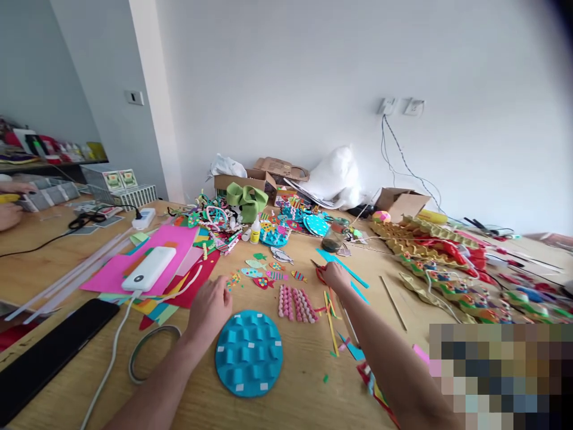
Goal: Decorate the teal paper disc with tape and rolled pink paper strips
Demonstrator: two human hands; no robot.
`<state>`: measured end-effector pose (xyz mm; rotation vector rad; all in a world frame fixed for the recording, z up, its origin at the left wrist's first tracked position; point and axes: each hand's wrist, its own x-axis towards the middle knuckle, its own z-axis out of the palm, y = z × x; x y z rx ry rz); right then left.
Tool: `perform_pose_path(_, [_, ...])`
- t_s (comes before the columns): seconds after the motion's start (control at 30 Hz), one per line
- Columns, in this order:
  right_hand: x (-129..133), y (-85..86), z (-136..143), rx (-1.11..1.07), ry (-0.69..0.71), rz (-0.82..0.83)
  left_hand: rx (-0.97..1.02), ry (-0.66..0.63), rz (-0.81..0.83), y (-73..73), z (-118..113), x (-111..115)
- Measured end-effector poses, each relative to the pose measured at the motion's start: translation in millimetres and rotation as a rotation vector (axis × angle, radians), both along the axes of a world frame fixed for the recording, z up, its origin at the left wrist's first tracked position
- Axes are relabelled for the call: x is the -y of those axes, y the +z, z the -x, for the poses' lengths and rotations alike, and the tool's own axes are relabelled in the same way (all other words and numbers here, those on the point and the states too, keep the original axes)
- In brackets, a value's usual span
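My right hand (336,276) is closed around the red handle of a pair of scissors (319,270), whose dark blades point away to the left on the table. My left hand (215,297) is curled beside small coloured paper bits (233,279); whatever its fingers may hold is hidden. Just in front of that hand lies a round blue disc (249,353) with curved paper scales and small white tabs. Between my hands are several paper fish, one of them red (263,282), and pink braided strips (296,303).
A glue bottle (255,231) stands beyond the fish, near a glass jar (332,237). Left are a white power bank (150,269), pink sheets (105,272), a tape roll (134,364) and a black phone (58,352). Egg cartons (398,242) fill the right. Another person's hand (9,215) shows far left.
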<state>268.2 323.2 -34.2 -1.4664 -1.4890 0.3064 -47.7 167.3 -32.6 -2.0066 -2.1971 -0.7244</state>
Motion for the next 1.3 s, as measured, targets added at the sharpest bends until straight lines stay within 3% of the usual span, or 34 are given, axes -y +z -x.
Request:
perform_pose_path(0.1, [15.6,7.9,7.3,0.063,0.031,0.057,-0.039,0.033,0.229,4.9,-3.9,5.6])
perform_pose_path(0.17, [40.6,11.3,16.5,0.092,0.091,0.107,-0.078,0.044,0.310,7.3,-5.6,10.2])
perform_pose_path(0.27, [93.5,7.8,35.5,0.108,0.315,0.321,-0.142,0.035,0.379,8.9,-7.5,16.2])
perform_pose_path(0.33, [127.4,0.9,49.0,0.030,0.473,0.581,-0.161,-0.003,0.416,8.9,-8.8,18.7])
perform_pose_path(0.47, [162.0,-14.3,68.5,-0.014,0.448,0.606,-0.144,-0.048,0.449,9.0,-11.5,20.4])
perform_pose_path(0.63, [164.5,-21.2,79.1,-0.164,0.436,0.640,-0.033,-0.073,0.457,7.5,-12.0,18.1])
perform_pose_path(0.9, [163.0,-18.9,82.0,-0.458,0.418,0.628,0.161,-0.008,0.331,10.5,-5.8,12.6])
perform_pose_path(1.13, [157.1,-9.8,76.9,-0.649,0.347,0.495,0.592,-0.109,0.166,-1.5,5.4,2.0])
perform_pose_path(1.3, [158.0,-11.0,76.5,-0.686,0.372,0.425,0.873,-0.170,0.063,-7.7,6.6,-2.6])
